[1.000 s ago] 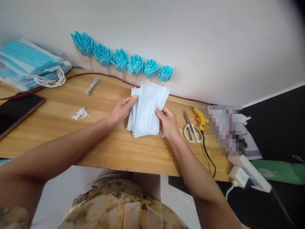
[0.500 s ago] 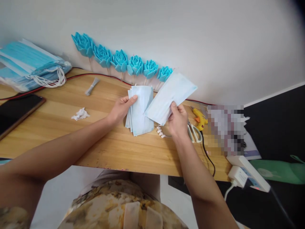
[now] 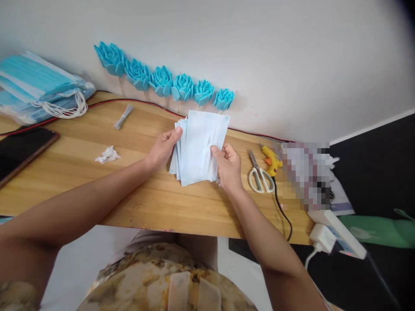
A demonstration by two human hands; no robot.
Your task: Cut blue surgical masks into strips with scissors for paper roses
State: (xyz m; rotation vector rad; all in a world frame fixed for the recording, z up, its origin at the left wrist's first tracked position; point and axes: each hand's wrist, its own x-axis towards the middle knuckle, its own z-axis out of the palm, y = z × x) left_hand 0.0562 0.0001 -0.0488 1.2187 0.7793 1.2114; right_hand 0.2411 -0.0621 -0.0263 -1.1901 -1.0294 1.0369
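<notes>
Above the wooden desk (image 3: 81, 172) I hold a small stack of pale blue mask sheets (image 3: 197, 147) between both hands. My left hand (image 3: 162, 149) grips the stack's left edge, thumb on top. My right hand (image 3: 228, 166) pinches the top sheet at its lower right edge and lays it on the stack. Behind the stack, several blue fabric roses (image 3: 162, 80) on sticks lean against the white wall.
White-handled scissors (image 3: 259, 175) and a yellow glue gun (image 3: 271, 159) lie right of my hands. A pile of blue face masks (image 3: 39, 88), a dark tablet (image 3: 22, 149), a scrap of white paper (image 3: 105, 154) and a bundle of wire ties (image 3: 123, 116) sit to the left. A power strip (image 3: 337, 235) hangs at the desk's right end.
My right hand lifted the top sheet away to the right, then brought it back onto the stack, now squared over it. My left hand stayed on the stack.
</notes>
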